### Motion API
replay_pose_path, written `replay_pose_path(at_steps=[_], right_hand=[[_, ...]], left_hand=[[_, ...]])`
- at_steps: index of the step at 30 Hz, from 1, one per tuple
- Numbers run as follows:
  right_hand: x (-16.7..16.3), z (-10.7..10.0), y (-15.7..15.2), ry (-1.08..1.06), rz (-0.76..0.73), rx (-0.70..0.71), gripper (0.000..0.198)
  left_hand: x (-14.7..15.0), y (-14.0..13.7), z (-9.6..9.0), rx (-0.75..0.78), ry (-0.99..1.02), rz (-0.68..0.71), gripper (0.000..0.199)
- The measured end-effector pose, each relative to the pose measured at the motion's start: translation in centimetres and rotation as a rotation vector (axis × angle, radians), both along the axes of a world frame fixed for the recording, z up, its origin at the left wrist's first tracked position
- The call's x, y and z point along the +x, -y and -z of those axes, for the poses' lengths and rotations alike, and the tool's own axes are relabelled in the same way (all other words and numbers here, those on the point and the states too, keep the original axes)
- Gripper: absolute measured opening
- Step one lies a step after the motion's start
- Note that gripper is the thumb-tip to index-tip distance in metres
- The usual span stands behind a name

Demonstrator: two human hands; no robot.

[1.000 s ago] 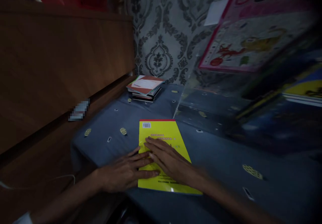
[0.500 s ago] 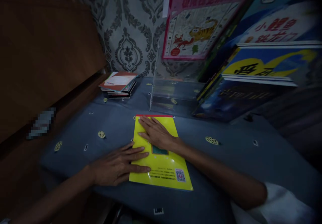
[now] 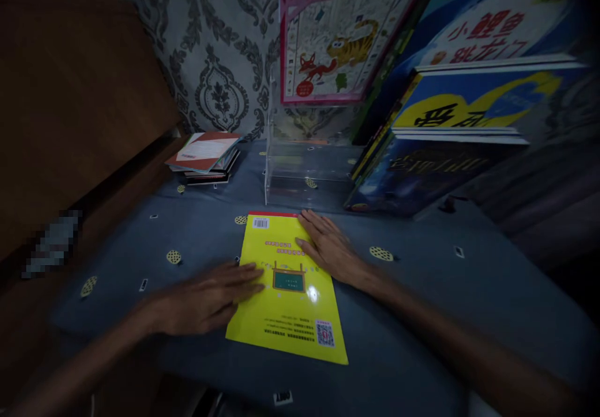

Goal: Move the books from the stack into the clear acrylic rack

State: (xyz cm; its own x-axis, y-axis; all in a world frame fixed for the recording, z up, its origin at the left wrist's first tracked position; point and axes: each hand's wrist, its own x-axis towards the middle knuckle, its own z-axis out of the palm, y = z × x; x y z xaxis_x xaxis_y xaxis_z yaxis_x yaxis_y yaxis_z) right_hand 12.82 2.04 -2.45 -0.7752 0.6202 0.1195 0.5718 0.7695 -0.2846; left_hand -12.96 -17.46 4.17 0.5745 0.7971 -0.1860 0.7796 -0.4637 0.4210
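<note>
One glossy yellow, red-edged paper booklet [image 3: 281, 317] is lying flat on the blue patterned cloth [image 3: 206, 223] — the bare left hand [image 3: 206, 298] (blurring a little) is extending over its left edge, the bare right hand [image 3: 330, 248] is resting on its upper right; two loose, unclenched hands, neither grasping anything. One small stack of books [image 3: 204, 154] is sitting behind.

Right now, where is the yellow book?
Head view: the yellow book lies below centre on the blue cloth, left hand at its left edge, right hand at its upper right.
</note>
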Motion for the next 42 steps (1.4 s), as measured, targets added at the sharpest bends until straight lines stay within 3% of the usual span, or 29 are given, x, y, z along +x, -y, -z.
replay_pose_path(at_steps=[5,10,14,18,23,29,42], right_hand=[[1.1,0.2,-0.2,-0.013,-0.032,-0.046,0.068],[2.1,0.9,-0.7,-0.082,-0.057,-0.023,0.065],[3.4,0.9,-1.6,-0.081,-0.065,-0.018,0.063],[4.2,0.6,-2.2,-0.052,-0.046,0.01,0.06],[3.1,0.4,-0.5,-0.036,-0.054,0.111,0.047],[2.2,1.4,1.1,-0.116,-0.016,0.1,0.049],[2.6,2.0,0.7,-0.169,-0.031,0.133,0.05]], left_hand=[[-1.1,-4.2,2.7,0.161,-0.104,-0.26,0.056],[-1.1,-7.9,5.5,0.322,-0.152,-0.269,0.059],[0.3,-8.7,6.6,0.407,-0.183,-0.258,0.058],[1.7,-9.0,6.3,0.438,-0.205,-0.275,0.059],[2.6,-9.6,5.3,0.468,-0.179,-0.302,0.059],[3.4,-10.5,5.3,0.459,-0.182,-0.291,0.063],[5.9,-12.8,5.0,0.409,-0.163,-0.189,0.066]])
